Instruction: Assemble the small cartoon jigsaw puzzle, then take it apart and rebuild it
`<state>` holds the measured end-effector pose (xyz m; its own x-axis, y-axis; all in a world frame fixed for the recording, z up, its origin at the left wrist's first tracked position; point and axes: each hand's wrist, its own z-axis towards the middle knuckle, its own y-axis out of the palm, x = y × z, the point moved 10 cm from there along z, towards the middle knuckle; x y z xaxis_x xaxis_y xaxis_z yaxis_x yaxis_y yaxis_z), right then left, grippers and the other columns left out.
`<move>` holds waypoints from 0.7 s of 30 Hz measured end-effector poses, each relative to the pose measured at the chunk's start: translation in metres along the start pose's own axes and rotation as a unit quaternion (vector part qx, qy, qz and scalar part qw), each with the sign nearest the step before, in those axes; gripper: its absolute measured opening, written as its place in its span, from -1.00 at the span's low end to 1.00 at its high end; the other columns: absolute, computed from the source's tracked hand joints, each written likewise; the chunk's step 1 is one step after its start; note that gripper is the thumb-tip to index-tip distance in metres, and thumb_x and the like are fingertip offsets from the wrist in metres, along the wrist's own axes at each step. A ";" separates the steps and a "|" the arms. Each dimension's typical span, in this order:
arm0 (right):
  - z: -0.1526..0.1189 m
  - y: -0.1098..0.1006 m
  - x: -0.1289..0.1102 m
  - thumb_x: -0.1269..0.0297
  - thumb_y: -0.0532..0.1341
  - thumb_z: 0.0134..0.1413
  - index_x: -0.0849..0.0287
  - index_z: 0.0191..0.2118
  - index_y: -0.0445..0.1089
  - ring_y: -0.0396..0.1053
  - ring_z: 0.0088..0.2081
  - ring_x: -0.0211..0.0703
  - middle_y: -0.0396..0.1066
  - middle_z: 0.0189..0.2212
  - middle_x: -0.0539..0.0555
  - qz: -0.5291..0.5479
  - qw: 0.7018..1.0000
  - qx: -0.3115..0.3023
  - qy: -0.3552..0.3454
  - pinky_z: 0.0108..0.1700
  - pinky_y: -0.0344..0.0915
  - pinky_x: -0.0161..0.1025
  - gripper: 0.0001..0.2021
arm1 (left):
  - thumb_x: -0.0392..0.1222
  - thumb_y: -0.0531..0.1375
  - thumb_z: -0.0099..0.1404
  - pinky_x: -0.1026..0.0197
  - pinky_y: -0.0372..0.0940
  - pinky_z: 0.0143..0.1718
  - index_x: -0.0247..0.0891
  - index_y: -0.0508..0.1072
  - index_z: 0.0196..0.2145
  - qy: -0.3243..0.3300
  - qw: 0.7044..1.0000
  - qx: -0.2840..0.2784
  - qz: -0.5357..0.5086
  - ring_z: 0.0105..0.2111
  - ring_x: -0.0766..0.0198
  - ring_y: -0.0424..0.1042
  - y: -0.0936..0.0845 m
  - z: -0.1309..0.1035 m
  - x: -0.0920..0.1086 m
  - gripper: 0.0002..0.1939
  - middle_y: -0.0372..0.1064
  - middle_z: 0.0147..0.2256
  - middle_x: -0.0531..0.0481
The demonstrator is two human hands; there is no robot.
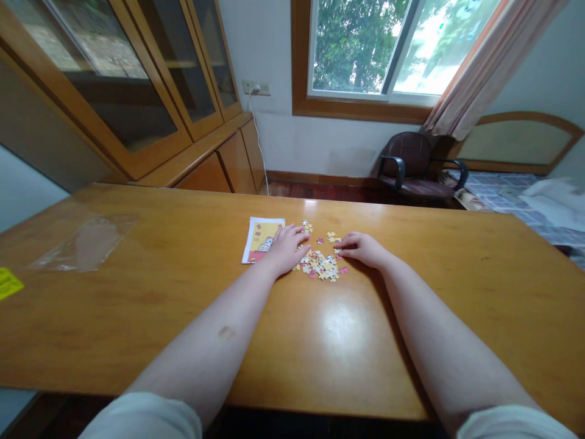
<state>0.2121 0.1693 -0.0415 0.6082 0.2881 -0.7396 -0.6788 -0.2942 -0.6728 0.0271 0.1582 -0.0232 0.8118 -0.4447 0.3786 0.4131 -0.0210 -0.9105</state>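
Observation:
Several small yellow, white and pink jigsaw pieces (322, 263) lie in a loose heap on the wooden table (183, 305). My left hand (287, 247) rests flat at the heap's left edge, fingers spread over a few pieces. It partly covers a printed picture card (258, 236) that lies just left of the heap. My right hand (361, 247) is at the heap's right edge, fingertips curled down onto pieces there. Whether it pinches a piece I cannot tell.
A clear plastic bag (86, 244) lies at the table's left, and a yellow slip (8, 283) sits at its left edge. Beyond the table are a glass-door wooden cabinet (150, 91), a dark armchair (411, 164), a window and a bed at the right.

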 end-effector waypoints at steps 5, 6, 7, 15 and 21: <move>0.000 0.001 0.009 0.13 0.40 -0.24 0.19 -0.35 0.51 0.33 -0.41 -0.21 0.43 -0.46 0.01 0.044 0.998 0.011 0.040 -0.32 0.27 -0.25 -0.71 | -0.04 0.08 0.34 -0.21 -0.13 0.28 -0.17 0.43 0.07 -0.001 1.000 -0.003 0.000 0.26 -0.05 0.04 0.000 0.000 0.000 -0.60 0.22 0.20 -0.11; 0.000 0.002 0.011 0.12 0.40 -0.25 0.19 -0.37 0.49 0.33 -0.42 -0.21 0.43 -0.48 0.00 0.059 0.997 0.011 0.050 -0.33 0.27 -0.26 -0.71 | -0.04 0.09 0.34 -0.21 -0.13 0.28 -0.17 0.43 0.07 -0.002 1.000 -0.003 -0.001 0.26 -0.05 0.04 0.000 0.000 -0.001 -0.60 0.22 0.20 -0.11; -0.001 0.002 0.013 0.11 0.39 -0.25 0.19 -0.39 0.48 0.34 -0.42 -0.21 0.44 -0.49 0.00 0.074 0.995 0.012 0.059 -0.33 0.27 -0.26 -0.71 | -0.04 0.09 0.33 -0.21 -0.13 0.28 -0.17 0.43 0.07 -0.002 1.000 -0.002 -0.002 0.26 -0.05 0.04 0.001 0.000 -0.001 -0.60 0.22 0.19 -0.11; -0.001 -0.013 0.005 0.24 0.34 -0.13 0.15 -0.43 0.51 0.37 -0.37 -0.18 0.48 -0.41 0.04 0.003 0.995 0.091 0.041 -0.26 0.29 -0.23 -0.89 | -0.02 0.08 0.33 -0.21 -0.13 0.28 -0.15 0.42 0.07 -0.003 1.000 -0.005 -0.007 0.26 -0.05 0.03 0.001 0.000 -0.001 -0.60 0.20 0.20 -0.10; -0.005 -0.013 -0.010 0.23 0.25 0.01 0.16 -0.33 0.55 0.33 -0.36 -0.20 0.43 -0.36 0.07 -0.039 0.995 0.087 -0.004 -0.25 0.27 -0.23 -0.84 | -0.03 0.08 0.33 -0.22 -0.17 0.28 -0.13 0.42 0.07 -0.003 1.000 -0.005 -0.007 0.26 -0.04 0.04 0.000 -0.001 -0.001 -0.61 0.21 0.20 -0.09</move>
<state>0.2168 0.1659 -0.0258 0.6590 0.3117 -0.6846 -0.6912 -0.1081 -0.7146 0.0264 0.1578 -0.0237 0.8082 -0.4394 0.3921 0.4199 -0.0367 -0.9068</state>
